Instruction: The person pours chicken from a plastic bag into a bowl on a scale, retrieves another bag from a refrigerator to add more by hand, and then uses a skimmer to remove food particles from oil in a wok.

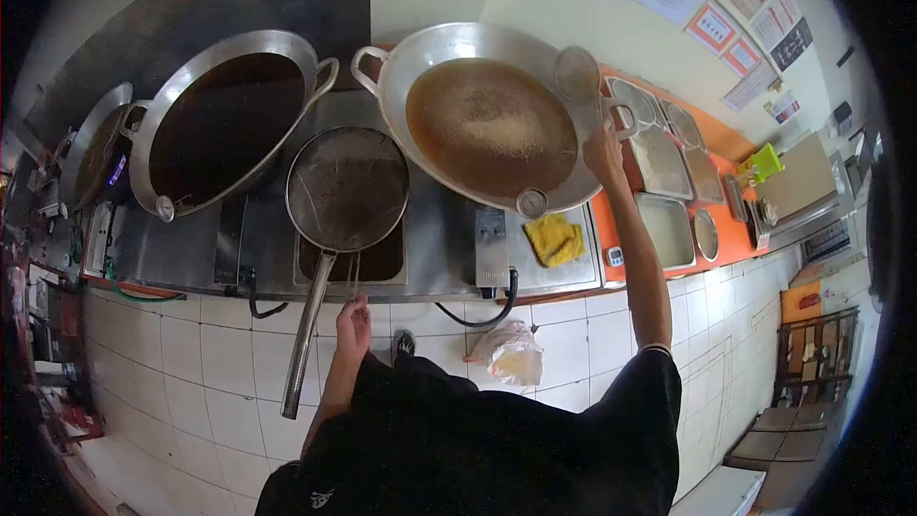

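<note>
At the right rim of a wide metal wok with brown, foamy oil, my right hand is closed around the handle of a round mesh skimmer. The skimmer is tilted up over the far right wall of the wok, beside its loop handle. My left hand is low in front of the counter, closed on a thin, two-pronged metal utensil, possibly tongs. Just left of that hand, a large long-handled strainer rests above a rectangular well of dark liquid.
A second wok of dark oil stands left, with a dial thermometer at its rim. A yellow cloth and a small timer lie right. Metal trays line the orange counter. A plastic bag sits on the floor.
</note>
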Demonstrator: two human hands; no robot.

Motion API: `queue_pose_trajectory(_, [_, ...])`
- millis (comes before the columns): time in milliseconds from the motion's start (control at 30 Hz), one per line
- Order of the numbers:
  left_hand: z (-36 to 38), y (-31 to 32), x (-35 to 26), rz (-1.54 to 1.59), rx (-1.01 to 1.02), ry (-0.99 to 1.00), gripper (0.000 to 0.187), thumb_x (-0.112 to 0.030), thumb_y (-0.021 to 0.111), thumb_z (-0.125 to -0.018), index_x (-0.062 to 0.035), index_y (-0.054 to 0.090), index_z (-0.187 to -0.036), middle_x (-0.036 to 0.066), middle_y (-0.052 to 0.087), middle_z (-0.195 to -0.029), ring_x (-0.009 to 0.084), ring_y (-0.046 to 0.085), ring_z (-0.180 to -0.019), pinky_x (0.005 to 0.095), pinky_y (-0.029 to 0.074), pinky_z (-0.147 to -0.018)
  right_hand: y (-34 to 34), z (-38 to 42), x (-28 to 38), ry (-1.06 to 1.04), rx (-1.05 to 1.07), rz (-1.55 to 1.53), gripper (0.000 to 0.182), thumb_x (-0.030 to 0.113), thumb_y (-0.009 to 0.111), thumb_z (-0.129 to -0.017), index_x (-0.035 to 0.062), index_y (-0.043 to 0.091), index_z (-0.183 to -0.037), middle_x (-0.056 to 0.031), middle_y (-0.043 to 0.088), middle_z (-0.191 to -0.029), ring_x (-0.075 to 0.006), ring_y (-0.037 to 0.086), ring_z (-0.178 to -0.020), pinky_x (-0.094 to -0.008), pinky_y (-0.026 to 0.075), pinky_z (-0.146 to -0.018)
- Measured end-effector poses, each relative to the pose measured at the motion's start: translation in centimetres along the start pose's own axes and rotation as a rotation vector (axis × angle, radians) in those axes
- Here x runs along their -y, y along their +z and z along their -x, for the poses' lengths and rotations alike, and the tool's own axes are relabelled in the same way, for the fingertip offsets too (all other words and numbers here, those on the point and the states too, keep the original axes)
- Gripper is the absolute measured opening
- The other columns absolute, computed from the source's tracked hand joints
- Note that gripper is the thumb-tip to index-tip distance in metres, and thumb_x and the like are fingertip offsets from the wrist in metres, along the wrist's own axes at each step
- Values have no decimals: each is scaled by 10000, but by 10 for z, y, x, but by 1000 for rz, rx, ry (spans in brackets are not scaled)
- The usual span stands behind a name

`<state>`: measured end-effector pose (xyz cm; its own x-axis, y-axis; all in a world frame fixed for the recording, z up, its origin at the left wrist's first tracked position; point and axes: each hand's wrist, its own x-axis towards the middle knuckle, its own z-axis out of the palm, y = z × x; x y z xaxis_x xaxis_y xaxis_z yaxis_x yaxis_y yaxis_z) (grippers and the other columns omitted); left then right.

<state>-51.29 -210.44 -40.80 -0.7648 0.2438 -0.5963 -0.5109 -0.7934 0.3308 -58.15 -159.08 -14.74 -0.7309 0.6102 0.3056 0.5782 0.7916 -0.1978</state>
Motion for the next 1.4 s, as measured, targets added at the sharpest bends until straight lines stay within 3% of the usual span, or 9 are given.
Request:
queue_pose_trajectory(233, [3,2,-21,-92,-15,145,269,39,564,-728,-60,471,-960,42,507,-1020,158,478,-1008,254,365,-840,39,-2,12,-16,52,357,371,145,526,-784,-74,494,-1082,-245,614,-857,-276,639,-809,-358,527,-667])
queue_pose_trajectory(500, [-6,-19,-54,-300,39,143,303,-76,589,-767,-93,468,-1043,10,518,-979,156,460,-1018,310,307,-872,111,-11,39,-209,457,191,196,131,525,-732,-17,639,-790,-206,630,-843,-340,629,-791,-432,506,-651])
queue_pose_trajectory(700, [-18,-49,-55,-844,172,-148,414,-310,507,-863,-63,410,-1182,96,523,-1068,199,522,-994,343,372,-855,162,15,46,-552,456,409,126,136,563,-657,48,653,-659,-160,628,-661,-293,640,-686,-408,493,-592])
queue_pose_trajectory(867, [27,-9,-75,-1092,275,-174,522,-127,590,-770,3,317,-1195,147,541,-1018,194,579,-849,273,462,-676,151,31,61,-1164,503,829,109,159,579,-668,70,624,-624,-114,596,-611,-243,596,-576,-353,451,-505])
queue_pose_trajectory(1200, [-11,8,-143,-1408,350,587,459,-97,628,-732,20,381,-1100,180,482,-995,259,517,-883,350,436,-739,40,90,131,-571,674,-565,135,141,494,-824,77,496,-706,-14,472,-584,-115,446,-451,-235,329,-360])
queue_pose_trajectory(1267, [-25,-3,-157,-1498,235,704,456,-191,644,-728,34,412,-1050,215,463,-1012,302,473,-941,371,398,-792,34,99,138,-238,864,-947,147,138,477,-856,78,471,-722,6,448,-578,-89,415,-426,-211,305,-331])
queue_pose_trajectory(1300, [-48,-26,-159,-1563,231,762,452,-223,640,-729,36,424,-1030,213,472,-1005,298,484,-915,371,404,-777,26,105,147,290,982,-1297,197,145,458,-874,81,448,-688,12,434,-569,-78,398,-416,-208,289,-314])
queue_pose_trajectory(1367, [-94,-76,-155,-1684,224,876,456,-287,634,-730,39,448,-990,209,489,-991,290,506,-861,369,416,-747,27,106,148,390,1048,-1318,209,146,445,-878,81,445,-679,18,409,-551,-69,371,-399,-197,275,-309])
queue_pose_trajectory(1400, [-67,-44,-168,-1422,247,367,500,-363,601,-741,45,459,-995,209,509,-965,291,524,-828,362,429,-733,27,106,147,440,1079,-1326,215,146,438,-879,81,443,-674,20,397,-542,-64,358,-390,-191,268,-307])
